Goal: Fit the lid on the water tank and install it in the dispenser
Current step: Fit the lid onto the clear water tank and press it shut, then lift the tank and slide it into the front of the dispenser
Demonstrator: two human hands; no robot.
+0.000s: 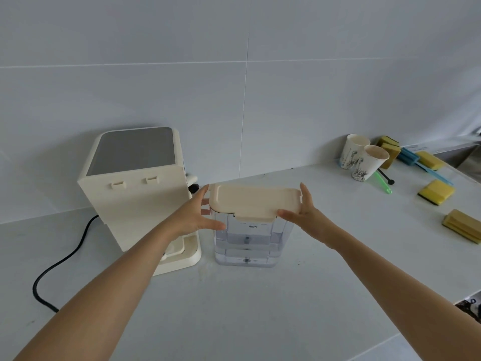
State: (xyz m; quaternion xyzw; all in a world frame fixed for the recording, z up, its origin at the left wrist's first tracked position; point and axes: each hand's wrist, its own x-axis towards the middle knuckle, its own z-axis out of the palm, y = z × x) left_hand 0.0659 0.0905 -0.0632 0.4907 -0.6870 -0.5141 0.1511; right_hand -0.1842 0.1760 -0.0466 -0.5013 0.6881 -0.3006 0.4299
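A clear plastic water tank (pixel 247 243) stands upright on the counter, partly filled with water. A cream lid (pixel 253 201) lies across its top. My left hand (pixel 196 213) grips the tank's upper left corner, thumb on the front wall and fingers at the lid's left end. My right hand (pixel 303 214) holds the lid's right end, thumb on its front edge and fingers behind. The cream dispenser (pixel 135 188) stands just left of the tank with its back toward me, showing two small hooks and an empty base ledge.
A black power cord (pixel 59 261) runs from the dispenser across the counter to the left. At the far right are two paper cups (pixel 363 158), several yellow sponges (pixel 436 191), a blue brush and a green utensil. A tiled wall rises behind.
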